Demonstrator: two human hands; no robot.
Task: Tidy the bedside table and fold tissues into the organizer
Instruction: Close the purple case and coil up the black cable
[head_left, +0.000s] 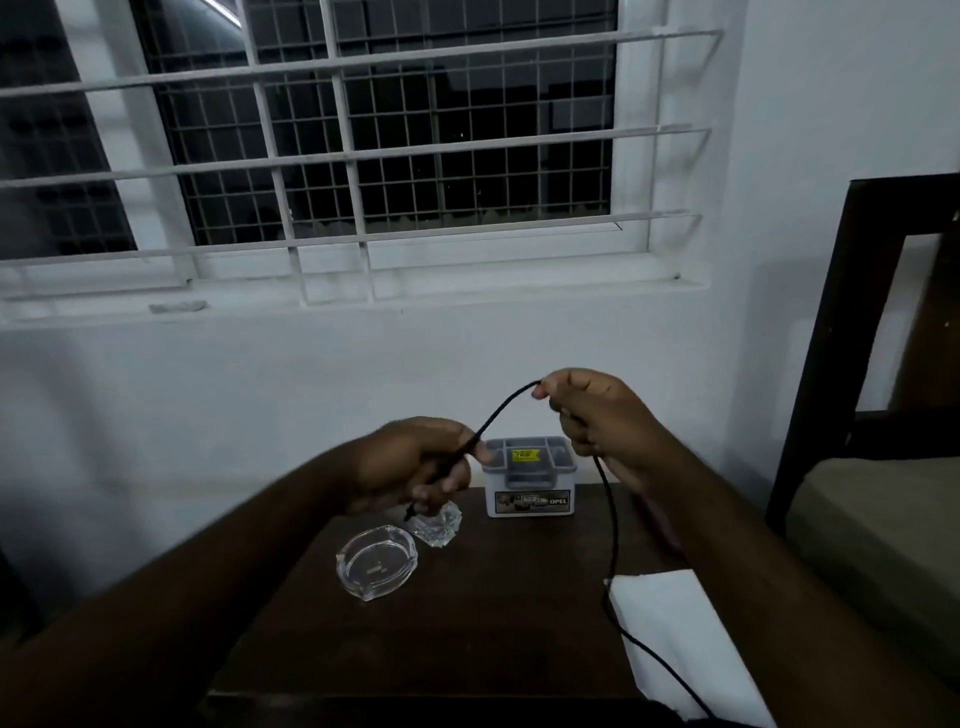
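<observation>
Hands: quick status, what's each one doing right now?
Left hand: closed, gripping the black cable near its end.
Right hand: closed, pinching the same cable higher up.

left hand (415, 467): closed on black cable (498, 415) near its end | right hand (597, 415): pinching cable higher up | bench (493, 597): grey organizer (530, 478) at back, glass ashtray (376, 561), small glass piece (436, 525), white tissue (670, 623)

"OPEL" on the front label of the grey organizer (530, 480); its yellow sticker unreadable.
</observation>
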